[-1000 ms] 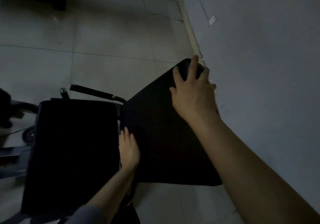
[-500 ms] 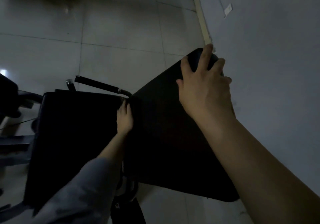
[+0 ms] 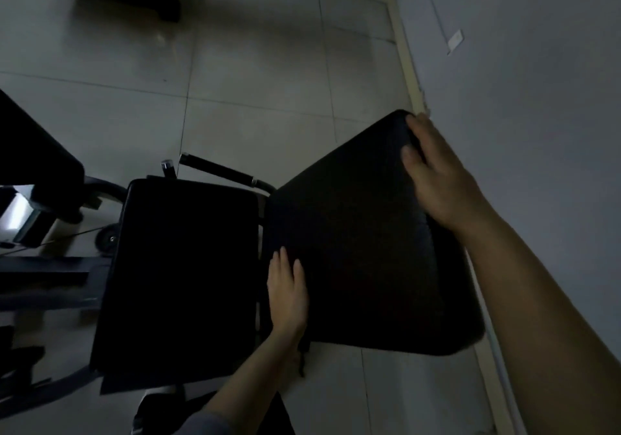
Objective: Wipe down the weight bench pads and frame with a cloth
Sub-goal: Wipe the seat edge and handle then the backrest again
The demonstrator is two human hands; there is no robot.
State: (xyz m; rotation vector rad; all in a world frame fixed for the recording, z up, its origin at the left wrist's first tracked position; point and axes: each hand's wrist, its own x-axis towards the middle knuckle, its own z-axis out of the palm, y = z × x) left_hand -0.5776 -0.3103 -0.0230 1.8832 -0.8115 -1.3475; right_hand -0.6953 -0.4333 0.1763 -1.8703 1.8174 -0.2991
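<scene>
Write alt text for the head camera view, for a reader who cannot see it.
Seen from above in dim light, a person's left hand and right hand rest on the raised black back pad of a weight bench, beside its flat seat pad. No cloth is visible.

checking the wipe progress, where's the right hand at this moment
In the head view the right hand lies on the far corner of the raised back pad, on the right beside the wall, while the left hand rests at that pad's near-left edge.
</scene>
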